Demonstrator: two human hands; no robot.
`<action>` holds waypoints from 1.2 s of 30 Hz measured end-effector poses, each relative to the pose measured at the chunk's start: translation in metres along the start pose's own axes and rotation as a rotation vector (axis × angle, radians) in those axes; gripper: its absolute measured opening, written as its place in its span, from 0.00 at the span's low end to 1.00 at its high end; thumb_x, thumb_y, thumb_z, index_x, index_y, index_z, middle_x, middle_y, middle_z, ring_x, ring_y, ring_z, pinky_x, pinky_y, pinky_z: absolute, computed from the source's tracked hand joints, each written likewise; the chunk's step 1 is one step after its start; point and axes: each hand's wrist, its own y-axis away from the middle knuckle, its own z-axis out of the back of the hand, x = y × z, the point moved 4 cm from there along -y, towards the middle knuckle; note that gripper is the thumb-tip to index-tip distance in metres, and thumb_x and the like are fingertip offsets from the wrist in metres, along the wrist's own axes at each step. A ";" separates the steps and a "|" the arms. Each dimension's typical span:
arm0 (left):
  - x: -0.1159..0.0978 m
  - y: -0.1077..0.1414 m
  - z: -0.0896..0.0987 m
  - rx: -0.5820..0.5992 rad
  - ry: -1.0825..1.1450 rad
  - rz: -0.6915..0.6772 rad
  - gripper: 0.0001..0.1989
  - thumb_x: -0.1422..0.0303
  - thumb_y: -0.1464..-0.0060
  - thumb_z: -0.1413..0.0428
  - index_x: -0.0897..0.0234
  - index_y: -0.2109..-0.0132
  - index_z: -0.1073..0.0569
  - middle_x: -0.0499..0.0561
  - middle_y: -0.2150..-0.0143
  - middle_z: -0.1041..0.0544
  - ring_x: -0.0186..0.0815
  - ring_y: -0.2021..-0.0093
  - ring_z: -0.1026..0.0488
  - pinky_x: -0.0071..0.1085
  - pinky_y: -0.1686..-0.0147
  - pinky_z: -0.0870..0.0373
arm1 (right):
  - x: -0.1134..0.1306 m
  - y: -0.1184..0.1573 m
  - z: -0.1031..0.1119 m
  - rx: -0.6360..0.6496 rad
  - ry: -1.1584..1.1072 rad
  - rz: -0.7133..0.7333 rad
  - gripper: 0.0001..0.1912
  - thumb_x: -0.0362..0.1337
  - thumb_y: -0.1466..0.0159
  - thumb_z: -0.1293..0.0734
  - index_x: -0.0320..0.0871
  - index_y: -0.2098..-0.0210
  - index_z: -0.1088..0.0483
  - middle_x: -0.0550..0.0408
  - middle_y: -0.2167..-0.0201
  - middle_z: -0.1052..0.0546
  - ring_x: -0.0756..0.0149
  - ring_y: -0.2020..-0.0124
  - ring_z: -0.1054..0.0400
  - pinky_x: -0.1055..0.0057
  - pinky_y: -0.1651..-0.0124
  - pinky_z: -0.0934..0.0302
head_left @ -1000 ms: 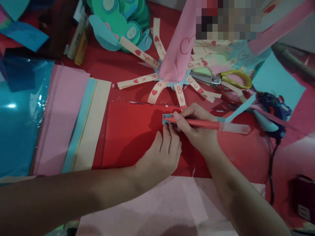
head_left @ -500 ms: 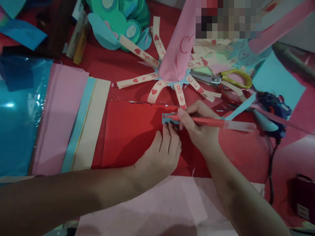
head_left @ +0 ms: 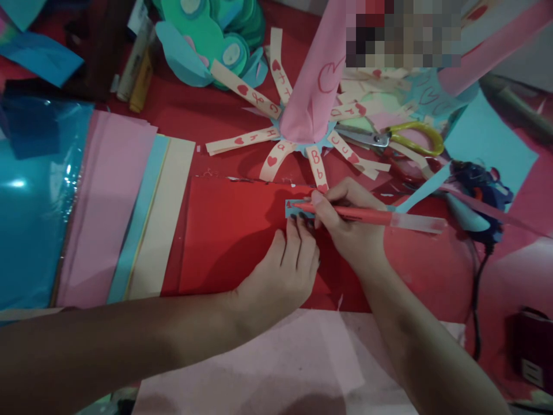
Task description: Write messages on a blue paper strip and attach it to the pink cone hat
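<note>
Blue Strip: Nib at the Free End, Left Fingers Bracing

Blue strip (head_left: 288,211): one, lying flat on the red sheet (head_left: 224,230), its visible end at 9 o'clock from my right grip. Long axis: roughly 9 to 3 o'clock, passing under my fingers. A light blue length also shows at 3 o'clock, beyond the right hand; I cannot confirm that it is the same piece. Small red marks are present at the 9 o'clock end.

Left hand (head_left: 286,268): nearer to that end. My fingers lie close together, tips pressed down along the strip's 6 o'clock edge, pinching nothing.

Right hand (head_left: 358,237): thumb and fingers pinch one red pen (head_left: 369,216). Nib points to 9 o'clock, at the strip's marks; whether it touches, I cannot tell. Rear end points just past 3 o'clock.

Surroundings, referenced to the strip:
- 12 to 1 o'clock: one near pink tube (head_left: 309,104), with seven lettered cream strips (head_left: 317,164) visible around its base.
- 2 o'clock: one pair of yellow-handled scissors (head_left: 417,138); a second pink tube (head_left: 496,55) farther out.
- 11 o'clock: two markers (head_left: 141,80), at the bench's (head_left: 181,118) far side.
</note>
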 end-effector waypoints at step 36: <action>0.000 -0.001 0.000 -0.015 0.009 0.004 0.18 0.67 0.42 0.52 0.79 0.52 0.28 0.63 0.53 0.24 0.44 0.54 0.25 0.33 0.58 0.29 | -0.003 0.001 0.001 -0.023 -0.005 -0.053 0.13 0.36 0.41 0.36 0.44 0.81 0.39 0.64 0.84 0.34 0.73 0.79 0.34 0.73 0.71 0.36</action>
